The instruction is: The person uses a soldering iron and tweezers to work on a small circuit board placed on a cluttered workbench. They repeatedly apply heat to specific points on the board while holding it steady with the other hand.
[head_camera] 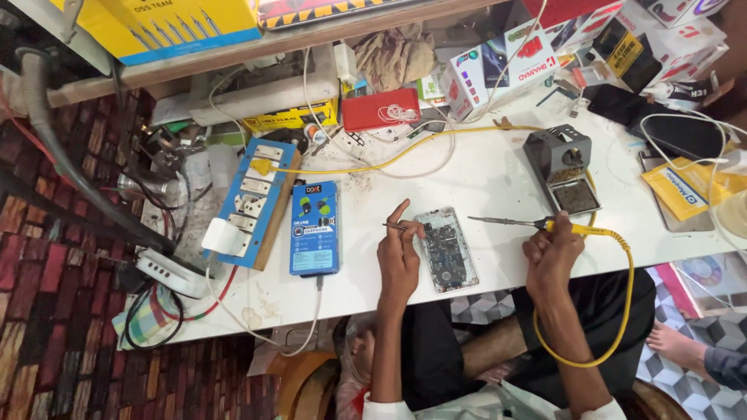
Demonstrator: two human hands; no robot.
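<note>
The white worktable (pixel 498 179) spans the scene, crowded at its far edge with cartons and cables. A blue switchboard (pixel 250 201) lies at the left with a blue earphone box (pixel 314 228) just beside it. To the right stands a grey soldering-iron stand (pixel 562 169), its sponge tray facing the near edge.

Near the front edge, between the two hands, lies the opened phone (pixel 445 249), back off and circuit board bare. The left hand (pixel 398 257) rests touching the phone's left edge, fingers pinched shut around thin tweezers (pixel 393 226) whose tip points left, away from the board. The right hand (pixel 551 253) is closed in a fist around the yellow grip of the soldering iron (pixel 513 222), whose tip hangs over the table just right of the phone.

The hot tip sits close to the left fingers and the bare board; a slip could burn skin or bridge small parts. The yellow cord (pixel 622 311) loops down over the lap, and a snag there could jerk the iron off its line.
</note>
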